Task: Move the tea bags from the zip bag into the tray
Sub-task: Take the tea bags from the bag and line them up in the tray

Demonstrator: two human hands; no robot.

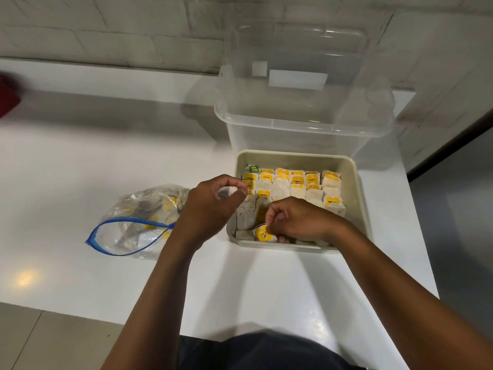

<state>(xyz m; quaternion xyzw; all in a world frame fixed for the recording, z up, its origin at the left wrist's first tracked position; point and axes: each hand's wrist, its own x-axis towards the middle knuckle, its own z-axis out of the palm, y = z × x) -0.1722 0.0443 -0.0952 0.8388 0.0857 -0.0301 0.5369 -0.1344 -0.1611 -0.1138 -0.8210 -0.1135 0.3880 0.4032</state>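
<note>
Head view | step: we seat a tea bag (262, 233) in tray (357, 188), right hand (296, 222) pinching its tag | left hand (213, 201) curled, apparently empty | next: reach zip bag (133, 225) for another.

Your beige square tray (357, 193) sits on the white counter (80, 161), packed with rows of white tea bags (298, 186), most with yellow tags, one tag green at the far left corner. The clear zip bag (133, 222) with its blue seal lies open to its left, more yellow-tagged bags inside. One yellow tag (261, 233) stands at the tray's near edge.
</note>
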